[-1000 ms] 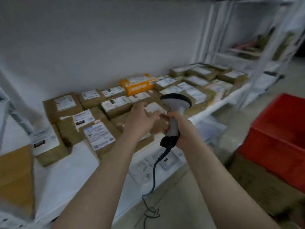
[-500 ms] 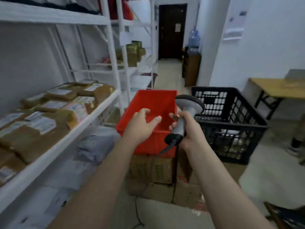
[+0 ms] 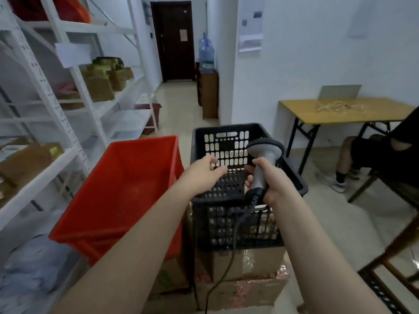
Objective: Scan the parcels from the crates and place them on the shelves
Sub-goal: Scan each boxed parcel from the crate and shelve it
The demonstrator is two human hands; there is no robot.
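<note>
While the right hand (image 3: 275, 183) grips the scanner (image 3: 264, 148), left hand (image 3: 204, 172) loosely spread, empty, over the black crate (image 3: 226, 129)

Single view. The head-worn wide-angle camera faces forward and down, close above the black crate (image 3: 226, 128) and the red crate (image 3: 127, 177). Shelves (image 3: 43, 180) run along the left edge, a tabletop (image 3: 340, 112) lies to the right, and a door (image 3: 174, 41) stands far ahead.

Right hand (image 3: 275, 180) grips scanner (image 3: 263, 159) above black crate (image 3: 226, 141).
</note>
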